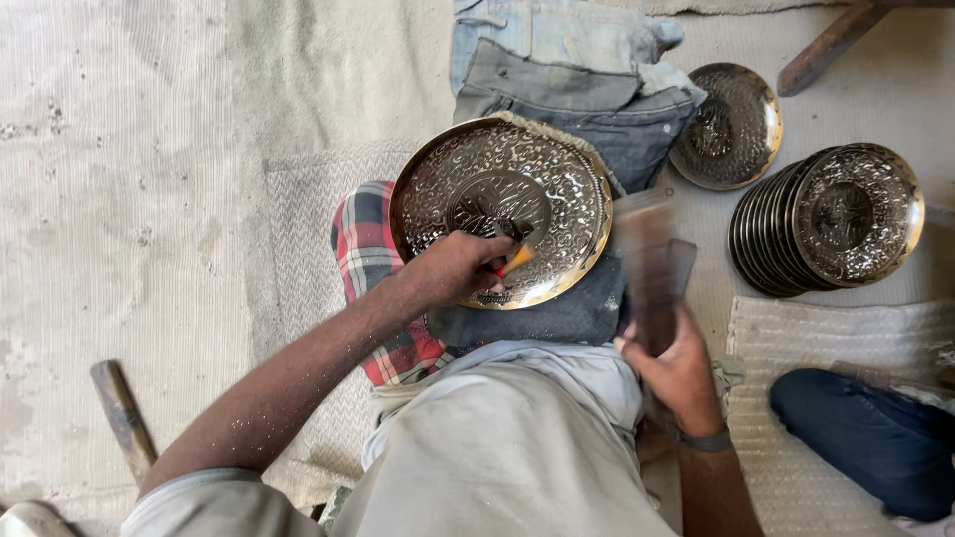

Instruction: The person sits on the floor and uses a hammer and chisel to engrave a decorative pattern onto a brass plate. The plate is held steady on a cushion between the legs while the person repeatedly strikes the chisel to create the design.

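Gripping a small punch (514, 261) with an orange tip, the left hand (460, 267) is closed around the tool, and the tool's working end is set against the face of a large round metal plate (557, 189). The plate is embossed with a dense raised pattern around a darker round centre, and it is tilted up toward the camera, resting on a dark folded cloth (557, 316) over the person's lap. A red checked cloth (370, 254) is seen under the plate's left edge, just beside the left forearm.

The right hand (679, 370) is closed around the handle of a mallet (652, 261), which is held upright just to the right of the plate. The mallet head is blurred, so its shape cannot be told exactly. A dark band is worn on the right wrist.

Behind the plate, folded denim garments (577, 70) are laid in a pile on the floor. To the right of the pile, a single embossed dish (731, 124) is lying flat. Beside it, a stack of similar dishes (831, 219) is leaned on edge, with the front face turned toward the camera.

At lower right, a blue-clad limb (865, 433) is resting on a pale woven mat (796, 338). At lower left, well apart from both hands, a wooden handle (121, 408) is lying on the floor covering.
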